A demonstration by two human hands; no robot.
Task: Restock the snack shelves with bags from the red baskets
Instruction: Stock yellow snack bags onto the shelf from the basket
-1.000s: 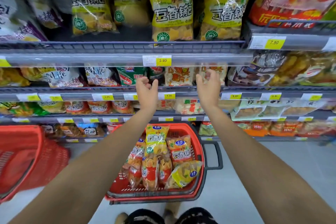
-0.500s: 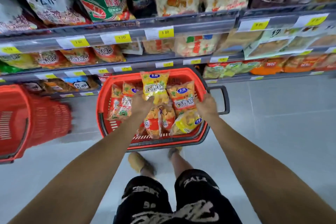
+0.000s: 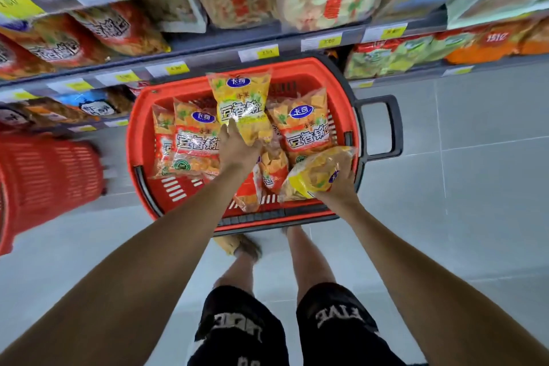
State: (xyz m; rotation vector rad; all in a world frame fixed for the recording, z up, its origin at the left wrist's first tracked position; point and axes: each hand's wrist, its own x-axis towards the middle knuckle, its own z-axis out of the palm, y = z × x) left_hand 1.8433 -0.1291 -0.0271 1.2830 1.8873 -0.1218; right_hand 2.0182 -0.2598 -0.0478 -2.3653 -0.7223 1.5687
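Now | step: pick-up — left hand (image 3: 237, 148) fingers clamped on yellow bag (image 3: 242, 107), 12 o'clock of red basket (image 3: 139, 140); right hand (image 3: 338, 186) fingers clamped on second bag (image 3: 312, 175), 5 o'clock | next: likely lift both onto shelves (image 3: 208, 44).

The left hand (image 3: 237, 148), raised a second ago, now lifts a yellow plastic snack bag (image 3: 242, 107) upright above the red plastic basket (image 3: 136, 140). The right hand (image 3: 338, 187), also lowered, grips a second yellow bag (image 3: 315, 172) at the basket's near-right corner.
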